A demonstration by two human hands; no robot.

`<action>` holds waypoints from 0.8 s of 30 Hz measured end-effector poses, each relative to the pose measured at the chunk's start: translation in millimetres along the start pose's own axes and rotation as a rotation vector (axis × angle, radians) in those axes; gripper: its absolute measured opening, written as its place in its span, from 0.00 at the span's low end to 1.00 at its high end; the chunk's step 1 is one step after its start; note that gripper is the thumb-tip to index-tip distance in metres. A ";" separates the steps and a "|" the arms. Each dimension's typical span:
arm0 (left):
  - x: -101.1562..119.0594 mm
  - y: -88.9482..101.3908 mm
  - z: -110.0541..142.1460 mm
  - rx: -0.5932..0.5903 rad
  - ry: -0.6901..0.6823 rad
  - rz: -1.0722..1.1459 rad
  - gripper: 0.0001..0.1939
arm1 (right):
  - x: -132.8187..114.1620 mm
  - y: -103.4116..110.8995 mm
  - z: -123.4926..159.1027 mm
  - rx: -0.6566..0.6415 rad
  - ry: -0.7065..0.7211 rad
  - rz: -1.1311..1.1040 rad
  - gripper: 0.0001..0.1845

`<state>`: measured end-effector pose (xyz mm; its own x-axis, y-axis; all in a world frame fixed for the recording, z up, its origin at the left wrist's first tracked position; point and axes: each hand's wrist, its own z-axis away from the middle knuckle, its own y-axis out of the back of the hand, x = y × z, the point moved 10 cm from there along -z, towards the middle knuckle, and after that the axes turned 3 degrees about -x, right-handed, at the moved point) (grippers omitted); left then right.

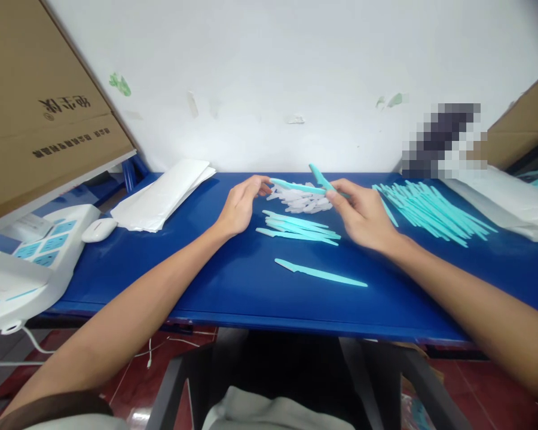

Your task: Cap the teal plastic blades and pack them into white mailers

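Currently two turquoise eyebrow razors [298,186] are up over the rear middle of the blue bench [233,286], both at the right hand [363,212], whose thumb and fingers are pinched closed on them; one slants up toward the wall [260,89], the other runs left to the left hand [241,206]. Left fingers are partly curled, tips at that razor's far end; whether they grip or merely touch cannot be told. Room: a broad blue strip lies between the single razor [321,273] and the front edge, with more open top either side of it. Crowding is greater at the rear and the left edge. Counts: two razors in hand; one single; at least four in the overlapping middle row [300,227]; the right-hand heap [434,212] too overlapped to count, as are the whitish plastic pieces [307,206] under the raised razors. One power strip [74,254] at the front-left corner, one white rounded case [99,229] just beside it, one stack of white sheets [164,194] near the rear-left corner.
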<state>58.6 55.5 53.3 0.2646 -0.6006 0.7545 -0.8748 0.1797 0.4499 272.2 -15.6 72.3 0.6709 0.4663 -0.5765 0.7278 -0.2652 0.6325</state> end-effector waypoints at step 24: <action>-36.9 1.9 6.9 -0.402 0.033 -0.970 0.23 | 9.5 0.5 4.0 -0.033 -0.105 0.019 0.18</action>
<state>44.3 72.6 23.0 0.7963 -0.6049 -0.0043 -0.0841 -0.1177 0.9895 279.5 -14.7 65.1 0.6968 0.3698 -0.6146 0.7111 -0.2440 0.6594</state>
